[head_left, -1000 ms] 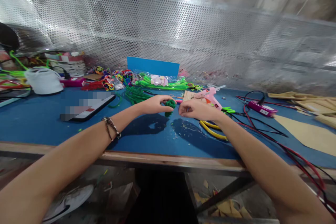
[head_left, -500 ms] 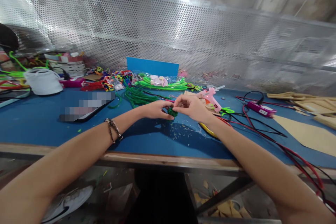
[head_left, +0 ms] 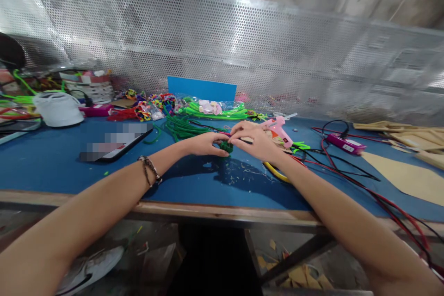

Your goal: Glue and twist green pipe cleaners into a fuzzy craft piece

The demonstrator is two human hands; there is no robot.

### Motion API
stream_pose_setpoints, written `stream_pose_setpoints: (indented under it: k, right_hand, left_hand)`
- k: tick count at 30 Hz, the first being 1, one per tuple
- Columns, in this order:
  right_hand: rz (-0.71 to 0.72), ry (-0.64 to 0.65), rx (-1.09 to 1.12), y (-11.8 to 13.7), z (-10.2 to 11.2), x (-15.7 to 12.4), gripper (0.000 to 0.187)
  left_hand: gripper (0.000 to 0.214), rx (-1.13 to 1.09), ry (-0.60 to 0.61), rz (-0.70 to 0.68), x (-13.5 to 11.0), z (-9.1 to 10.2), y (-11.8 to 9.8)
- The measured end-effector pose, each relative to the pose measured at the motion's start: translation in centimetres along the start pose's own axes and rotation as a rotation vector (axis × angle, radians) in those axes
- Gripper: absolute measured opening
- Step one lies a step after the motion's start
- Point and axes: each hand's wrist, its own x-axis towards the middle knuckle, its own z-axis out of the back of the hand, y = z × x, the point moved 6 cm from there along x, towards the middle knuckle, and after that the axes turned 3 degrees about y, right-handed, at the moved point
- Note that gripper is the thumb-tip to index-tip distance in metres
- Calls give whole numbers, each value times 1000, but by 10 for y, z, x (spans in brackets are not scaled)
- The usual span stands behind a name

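My left hand (head_left: 205,143) is closed around a small fuzzy green ball (head_left: 226,147), apparently of wound pipe cleaner, gripped between thumb and fingers just above the table. From the other side, my right hand (head_left: 255,141) meets it, fingertips bent in at the ball's upper right edge; the exact grip is partly hidden. Behind my left hand lies a loose bundle of dark green pipe cleaners (head_left: 176,126). A pink hot glue gun (head_left: 280,130) rests just beyond my right hand. Little scraps of green fluff are scattered on the blue tabletop (head_left: 194,185) below.
A phone (head_left: 118,143) lies to the left, near a white cap (head_left: 58,108). Bright green pipe cleaners (head_left: 218,111) in plastic sit at the back. On the right are a purple power strip (head_left: 345,144), trailing cables (head_left: 350,171) and cardboard pieces (head_left: 409,175). A perforated metal panel (head_left: 208,41) stands behind.
My right hand's fingers have straightened and spread somewhat over the ball, where they were pinched tighter before. The green ball has shifted very slightly left. My left hand stays nearly in place.
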Motion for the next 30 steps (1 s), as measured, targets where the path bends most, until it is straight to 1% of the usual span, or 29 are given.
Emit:
stream_pose_setpoints:
  k: [3,5,10,11,16,18,20,21,22,23,25,27,28,30]
  right_hand:
    - [34,82,-44,1,-8,-1,17]
    - [35,103,-41,2,-9,-1,18]
    - [-35,-1,-7,-1,2,0,19]
    - [-29,3,-14,0,3,0,19]
    - [75,173,-60,8,-10,-3,17]
    - [53,153,-38,8,-10,-3,16]
    - [-26,67,10,3,-4,-1,16]
    - [-81,25,39,-1,-1,-1,16]
    - [-131,10,60,-5,0,-1,17]
    - [-168,34,66,-8,-1,-1,19]
    - [-193,165,53,-11,-11,-2,24]
    - [-163,293,52,-10,-23,-3,26]
    - [-147,323,74,-8,-27,-4,24]
    - [-140,336,148,-6,-29,-3,21]
  left_hand:
    - [41,10,5,-4,0,0,-2]
    - [41,2,12,-14,0,0,-2]
    - [42,-59,27,-25,1,-1,0]
    - [42,-60,25,-29,1,-1,0]
    - [38,3,16,-36,0,0,1]
    - [36,6,16,-33,0,0,1]
    - [39,-5,12,-22,0,-1,3]
    - [40,-16,-6,-18,1,0,4]
    - [42,-28,-35,-16,1,1,4]
    - [43,-39,-76,-17,1,4,5]
    - [45,-45,-183,-25,0,11,5]
    - [47,-38,-270,-34,-2,18,4]
    - [48,-32,-295,-38,-3,20,4]
    - [49,-20,-318,-36,-4,23,3]
